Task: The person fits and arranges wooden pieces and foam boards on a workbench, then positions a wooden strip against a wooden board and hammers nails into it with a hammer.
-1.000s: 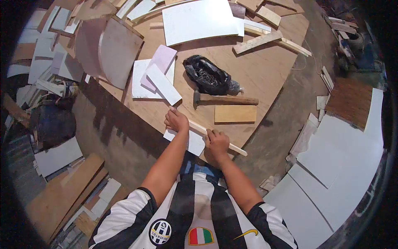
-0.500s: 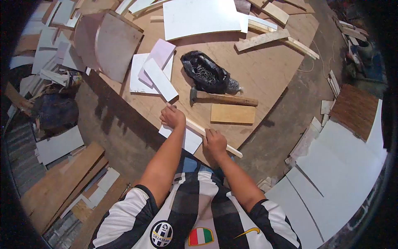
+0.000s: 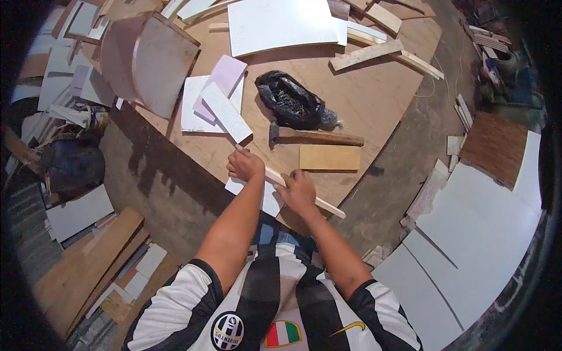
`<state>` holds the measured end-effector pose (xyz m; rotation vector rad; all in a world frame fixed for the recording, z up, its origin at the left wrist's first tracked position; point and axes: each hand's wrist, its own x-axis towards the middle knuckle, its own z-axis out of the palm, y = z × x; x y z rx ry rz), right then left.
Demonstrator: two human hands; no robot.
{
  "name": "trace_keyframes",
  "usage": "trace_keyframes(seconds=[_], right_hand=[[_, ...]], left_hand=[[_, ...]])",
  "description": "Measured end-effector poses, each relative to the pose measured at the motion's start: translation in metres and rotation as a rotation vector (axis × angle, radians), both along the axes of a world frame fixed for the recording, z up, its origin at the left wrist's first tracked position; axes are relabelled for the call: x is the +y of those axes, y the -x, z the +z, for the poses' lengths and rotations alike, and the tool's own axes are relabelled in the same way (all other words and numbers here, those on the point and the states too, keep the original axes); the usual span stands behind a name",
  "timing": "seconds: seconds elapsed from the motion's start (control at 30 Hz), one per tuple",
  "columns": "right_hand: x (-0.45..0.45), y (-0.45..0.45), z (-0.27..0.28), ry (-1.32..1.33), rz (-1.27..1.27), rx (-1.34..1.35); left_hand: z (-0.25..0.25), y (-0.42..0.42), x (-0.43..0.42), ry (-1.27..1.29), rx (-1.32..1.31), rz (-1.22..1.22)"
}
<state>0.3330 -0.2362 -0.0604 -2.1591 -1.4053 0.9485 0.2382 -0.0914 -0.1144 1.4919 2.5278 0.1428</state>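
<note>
In the head view, you seem to be at the step of steadying or lining up a wooden strip (image 3: 331, 208) at the near edge of the worktop (image 3: 380, 111), and the next move likely calls for even pressure from both hands so it does not roll or slip. Your left hand (image 3: 246, 164) has its fingers curled on the strip towards its far end; your right hand (image 3: 298, 190) straddles it further along, thumb nearer you and fingers beyond, apparently pinching it, though how firmly you cannot tell. The strip runs on past your right hand, crossing above a white piece (image 3: 271, 202). A yellowish block (image 3: 329, 158) and a hammer (image 3: 319, 137) lie just beyond.
</note>
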Motion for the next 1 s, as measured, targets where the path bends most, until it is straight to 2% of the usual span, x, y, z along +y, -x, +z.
trace_keyframes(seconds=[0.1,0.17,0.2,0.33,0.43,0.5,0.77,0.87,0.93,1.0], right_hand=[[-0.016,-0.005,-0.007,-0.005,-0.048,0.011],[-0.027,-0.011,-0.012,-0.116,-0.044,-0.159],[-0.027,-0.013,-0.011,-0.131,-0.05,-0.162],[-0.013,-0.006,-0.014,-0.032,0.004,-0.049],[0.002,-0.004,-0.016,-0.136,0.016,-0.011],[0.004,-0.014,-0.011,-0.185,0.08,-0.093],[0.001,-0.053,-0.018,-0.183,0.238,-0.045],[0.018,-0.065,-0.007,-0.227,0.218,-0.035],[0.038,-0.075,-0.005,-0.326,0.087,0.005],[0.069,-0.091,-0.011,-0.421,0.077,-0.027]], left_hand=[[0.002,0.0,0.0,0.014,-0.023,0.006],[-0.003,-0.001,0.0,0.002,-0.01,0.012],[-0.003,0.0,-0.001,-0.009,0.008,0.014],[-0.011,0.003,-0.004,-0.049,0.028,-0.013],[-0.018,0.006,-0.005,-0.1,0.055,0.004],[-0.018,0.007,-0.005,-0.051,0.047,-0.026],[-0.004,0.001,-0.005,-0.08,0.005,-0.002],[-0.008,0.001,-0.004,-0.086,-0.003,0.002],[-0.01,0.003,-0.004,-0.095,-0.01,0.012],[-0.013,0.005,-0.004,-0.078,-0.014,-0.001]])
